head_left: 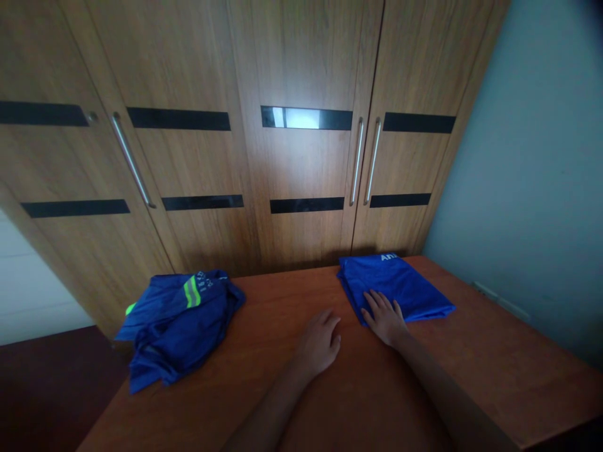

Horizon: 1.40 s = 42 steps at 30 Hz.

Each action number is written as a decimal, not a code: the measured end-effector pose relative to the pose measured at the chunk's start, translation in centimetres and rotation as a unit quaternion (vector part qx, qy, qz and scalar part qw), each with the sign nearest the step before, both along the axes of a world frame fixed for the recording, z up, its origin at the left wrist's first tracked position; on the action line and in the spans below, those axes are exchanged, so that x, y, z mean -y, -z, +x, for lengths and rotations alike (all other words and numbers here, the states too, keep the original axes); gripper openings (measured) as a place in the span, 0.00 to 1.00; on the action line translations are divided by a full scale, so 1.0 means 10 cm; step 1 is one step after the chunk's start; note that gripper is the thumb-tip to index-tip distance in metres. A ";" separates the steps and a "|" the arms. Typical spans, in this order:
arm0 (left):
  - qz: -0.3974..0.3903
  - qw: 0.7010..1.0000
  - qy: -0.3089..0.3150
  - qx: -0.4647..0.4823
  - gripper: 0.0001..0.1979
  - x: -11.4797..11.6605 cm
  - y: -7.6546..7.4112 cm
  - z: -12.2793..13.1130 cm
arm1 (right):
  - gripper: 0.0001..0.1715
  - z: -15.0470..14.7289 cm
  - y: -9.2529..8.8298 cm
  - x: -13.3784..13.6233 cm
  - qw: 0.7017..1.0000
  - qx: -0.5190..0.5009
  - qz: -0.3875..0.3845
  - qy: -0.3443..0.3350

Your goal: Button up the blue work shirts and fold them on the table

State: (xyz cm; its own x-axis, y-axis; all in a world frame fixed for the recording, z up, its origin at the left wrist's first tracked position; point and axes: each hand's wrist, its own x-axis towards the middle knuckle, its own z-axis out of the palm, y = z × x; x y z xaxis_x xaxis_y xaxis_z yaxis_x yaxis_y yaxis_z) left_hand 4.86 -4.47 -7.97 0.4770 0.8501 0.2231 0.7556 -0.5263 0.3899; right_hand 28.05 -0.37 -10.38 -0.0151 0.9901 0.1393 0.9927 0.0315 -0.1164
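A folded bright blue cloth (400, 285) with white lettering at its back edge lies at the right rear of the wooden table (282, 301). My right hand (384, 317) rests flat on its near left corner, fingers spread. To the left, over the table's middle, my left hand (319, 342) is empty, its fingers loosely curved and apart from the thumb. A crumpled darker blue garment (183, 326) with a yellow-green and grey reflective stripe lies on the left side of the table, touched by neither hand.
Behind the table stands a wooden wardrobe (301, 163) with black strips and metal handles. A pale blue wall (532, 188) with a socket strip (502, 302) runs along the right. Dark floor (51, 383) shows at the lower left.
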 end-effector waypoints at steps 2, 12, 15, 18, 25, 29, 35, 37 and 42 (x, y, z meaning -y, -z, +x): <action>-0.010 1.000 -0.004 0.011 0.22 0.03 -0.02 -0.09 | 0.34 0.04 0.00 -0.03 1.000 0.002 -0.006 0.002; -0.003 0.996 -0.083 0.036 0.20 0.13 -0.11 -0.77 | 0.34 0.14 0.03 -0.02 1.000 0.007 -0.007 0.010; -0.003 0.994 -0.102 0.038 0.20 0.16 -0.07 -0.90 | 0.33 0.20 0.06 -0.03 1.000 0.017 -0.011 0.016; 0.003 0.994 -0.106 0.036 0.19 0.17 -0.01 -0.93 | 0.33 0.22 0.07 -0.01 1.000 0.027 -0.008 0.014; 0.010 0.993 -0.107 0.051 0.18 0.14 0.03 -0.91 | 0.29 -0.04 -0.18 0.02 1.000 0.009 0.020 0.002; 0.016 0.992 -0.105 0.064 0.17 0.14 0.04 -0.92 | 0.26 -0.49 -0.35 0.09 0.987 -0.097 0.073 -0.103; 0.021 0.991 -0.109 0.078 0.17 0.17 -0.03 -0.91 | 0.18 -1.06 -0.21 0.20 0.963 -0.215 0.059 -0.153; 0.045 0.990 -0.111 0.074 0.17 0.17 -0.12 -0.95 | 0.17 -1.11 -0.13 0.22 0.961 -0.223 0.056 -0.151; 0.183 0.968 -0.171 0.008 0.19 0.10 -0.57 -1.30 | 0.16 -1.08 -0.08 0.26 0.952 -0.252 0.052 -0.163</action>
